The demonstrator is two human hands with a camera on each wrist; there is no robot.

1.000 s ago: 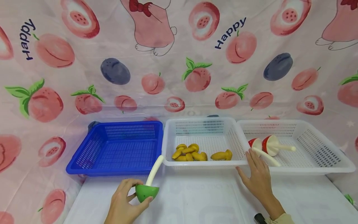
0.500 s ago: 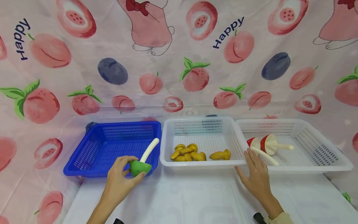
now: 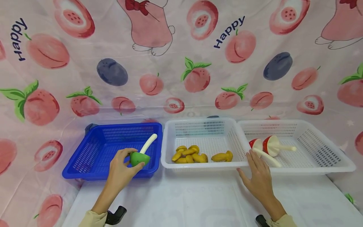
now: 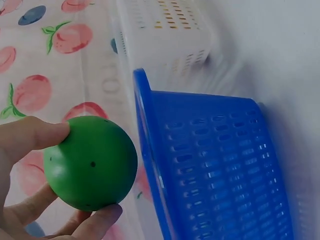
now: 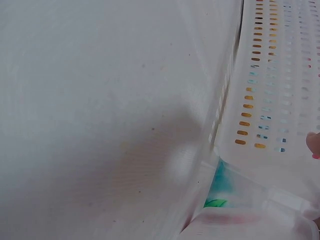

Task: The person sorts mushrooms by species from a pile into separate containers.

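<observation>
My left hand (image 3: 120,168) pinches the green cap of a toy mushroom (image 3: 139,160) between thumb and fingers. Its pale stem points up and to the right. Cap and hand are over the front part of the blue basket (image 3: 93,176); in the left wrist view the round green cap (image 4: 92,165) appears above and beside the blue rim. With fingers extended, my right hand (image 3: 258,176) rests at the front corner where the middle white basket (image 3: 204,165) meets the right white basket (image 3: 317,170). Only a fingertip (image 5: 314,144) of it shows in the right wrist view.
Several yellow-brown toy mushrooms (image 3: 188,154) lie in the middle basket. Two red-capped toy mushrooms (image 3: 273,146) with pale stems are in the right basket. All three baskets stand side by side on the white table (image 3: 193,195), against a fruit-printed cloth (image 3: 170,63).
My left hand has carried the green mushroom forward and slightly left, from over the table in front to above the blue basket. My right hand has stayed at the basket corner.
</observation>
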